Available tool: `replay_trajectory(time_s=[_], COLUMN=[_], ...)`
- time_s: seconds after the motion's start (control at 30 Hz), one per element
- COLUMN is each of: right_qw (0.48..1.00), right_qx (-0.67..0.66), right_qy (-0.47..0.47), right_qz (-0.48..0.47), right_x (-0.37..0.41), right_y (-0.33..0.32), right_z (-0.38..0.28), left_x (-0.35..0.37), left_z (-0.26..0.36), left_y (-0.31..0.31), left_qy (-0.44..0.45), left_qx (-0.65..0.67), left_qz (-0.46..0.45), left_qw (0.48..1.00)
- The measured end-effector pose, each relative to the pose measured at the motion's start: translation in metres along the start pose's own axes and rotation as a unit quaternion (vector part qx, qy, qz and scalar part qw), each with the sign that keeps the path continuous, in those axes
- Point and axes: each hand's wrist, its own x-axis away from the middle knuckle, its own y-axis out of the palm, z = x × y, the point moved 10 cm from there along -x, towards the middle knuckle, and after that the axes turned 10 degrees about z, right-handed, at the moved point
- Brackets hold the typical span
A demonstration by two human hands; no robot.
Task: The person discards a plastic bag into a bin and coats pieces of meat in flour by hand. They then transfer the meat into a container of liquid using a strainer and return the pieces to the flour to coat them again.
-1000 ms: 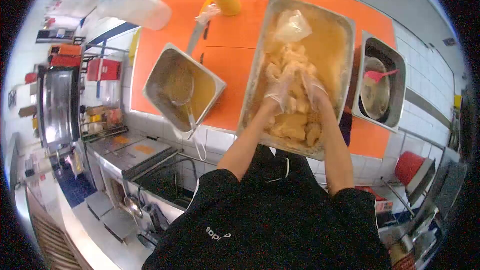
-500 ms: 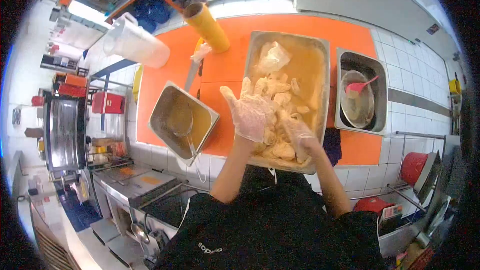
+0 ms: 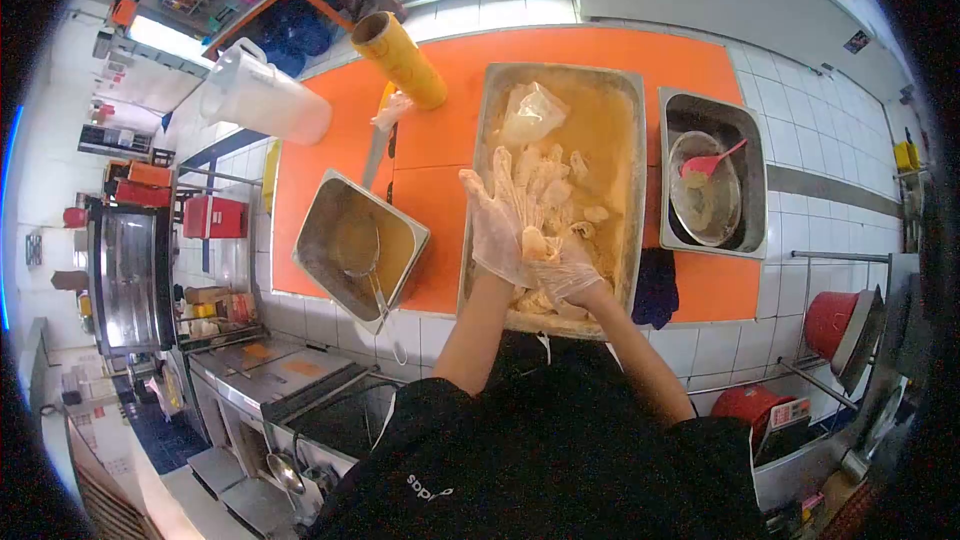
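Observation:
A large metal tray (image 3: pixel 636 180) holds yellowish flour and several flour-coated chicken pieces (image 3: pixel 548 175). My left hand (image 3: pixel 497 230), in a clear glove dusted with flour, is over the tray's left side with its fingers stretched out. In a similar glove, my right hand (image 3: pixel 572 275) is closed on a chicken piece (image 3: pixel 541 245) at the near end, pressed close against my left palm. The fingertips of my right hand are partly hidden. A clear plastic bag (image 3: pixel 532 112) lies in the tray's far left corner.
Left of the tray, a metal pan (image 3: pixel 415 237) holds a strainer (image 3: pixel 357 245). On the right, another pan (image 3: pixel 762 190) contains a bowl and a pink scoop (image 3: pixel 705 164). A yellow roll (image 3: pixel 415 70), a knife (image 3: pixel 377 155) and a white jug (image 3: pixel 270 100) are farther back.
My right hand has moved left and nearer to me, meeting my left hand around a chicken piece. My left hand has turned, showing its palm less squarely.

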Motion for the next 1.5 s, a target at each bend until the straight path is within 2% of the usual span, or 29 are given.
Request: replay_trajectory(time_s=[0.1,0.17,0.2,0.23,0.27,0.3,0.33,0.37,0.4,0.43,0.5,0.53,0.57,0.7,0.73,0.8,0.83,0.9,0.93,1.03,1.07,1.13,1.2,1.27,1.33,1.4,1.43,1.47,1.5], right_qw=[0.996,0.969,0.969,0.985,0.976,0.974,0.961,0.942,0.913,0.943,0.959,0.959,0.959,0.957,0.956,0.954,0.951,0.943,0.938,0.927,0.93,0.943,0.959,0.977,0.99,0.998,0.989,0.976,0.974], right_qx=[-0.072,0.063,0.06,0.001,-0.058,-0.062,0.101,0.184,0.266,0.18,0.088,0.072,0.063,0.064,0.069,0.076,0.079,0.079,0.083,0.073,0.058,0.031,0.007,-0.013,-0.003,0.034,0.084,0.13,0.147], right_qy=[0.041,0.239,0.239,0.134,0.024,0.026,-0.042,-0.077,-0.107,-0.024,0.057,0.081,0.089,0.097,0.094,0.074,0.062,0.029,0.012,-0.043,-0.065,-0.096,-0.123,-0.136,-0.126,-0.051,-0.103,-0.157,-0.153], right_qz=[0.021,0.017,0.012,0.11,0.211,0.215,0.255,0.27,0.291,0.278,0.264,0.262,0.261,0.264,0.269,0.282,0.291,0.321,0.337,0.365,0.356,0.319,0.256,0.163,0.064,-0.032,-0.058,-0.079,-0.084], right_x=[0.003,0.011,0.016,0.012,0.011,0.01,0.015,0.018,0.021,0.01,-0.021,-0.026,-0.029,-0.036,-0.035,-0.03,-0.028,-0.027,-0.024,-0.028,-0.037,-0.055,-0.08,-0.112,-0.14,-0.16,-0.166,-0.171,-0.169], right_y=[-0.011,-0.035,-0.03,-0.044,-0.063,-0.059,-0.058,-0.059,-0.061,-0.065,-0.065,-0.065,-0.064,-0.067,-0.069,-0.074,-0.076,-0.09,-0.095,-0.101,-0.092,-0.061,-0.015,0.056,0.141,0.219,0.25,0.282,0.287], right_z=[-0.005,-0.014,-0.003,0.001,0.008,0.049,0.08,0.08,0.078,0.081,0.09,0.095,0.099,0.117,0.122,0.127,0.127,0.119,0.113,0.084,0.066,0.026,-0.016,-0.058,-0.094,-0.117,-0.112,-0.107,-0.104], left_x=[0.01,0.018,0.021,0.019,0.014,0.012,0.014,0.014,0.013,0.013,0.034,0.026,0.034,0.049,0.052,0.064,0.07,0.079,0.081,0.095,0.097,0.13,0.172,0.213,0.254,0.274,0.271,0.266,0.259], left_z=[0.007,0.018,0.02,0.018,0.018,0.018,0.011,0.001,-0.008,0.0,-0.016,-0.044,-0.068,-0.059,-0.07,-0.08,-0.08,-0.051,-0.029,0.035,0.067,0.149,0.217,0.287,0.349,0.38,0.384,0.376,0.372], left_y=[0.022,0.033,0.028,0.016,0.007,0.003,-0.007,-0.016,-0.032,-0.026,-0.004,-0.034,-0.06,-0.025,-0.011,-0.024,-0.024,-0.027,-0.025,-0.026,-0.048,-0.062,-0.091,-0.158,-0.233,-0.293,-0.312,-0.334,-0.348], left_qy=[0.01,0.027,0.03,0.02,0.011,0.007,-0.02,-0.047,-0.051,0.128,0.297,0.098,-0.105,-0.071,0.006,0.076,0.141,0.212,0.209,0.015,0.131,0.098,0.141,0.22,0.223,0.159,0.159,0.127,0.108], left_qx=[-0.015,-0.014,-0.016,-0.037,-0.059,-0.064,-0.165,-0.263,-0.264,-0.518,-0.708,-0.711,-0.68,-0.626,-0.749,-0.844,-0.818,-0.798,-0.77,-0.602,-0.603,-0.504,-0.43,-0.425,-0.546,-0.655,-0.66,-0.664,-0.67], left_qz=[0.021,0.027,0.032,0.061,0.086,0.086,0.099,0.107,0.102,-0.01,-0.122,-0.075,-0.022,-0.043,-0.173,-0.253,-0.269,-0.269,-0.231,-0.044,-0.003,0.181,0.345,0.451,0.55,0.553,0.539,0.51,0.485], left_qw=[1.0,0.999,0.999,0.997,0.994,0.994,0.981,0.958,0.958,0.846,0.629,0.692,0.725,0.775,0.64,0.467,0.488,0.495,0.558,0.797,0.787,0.839,0.822,0.753,0.591,0.49,0.498,0.531,0.552])
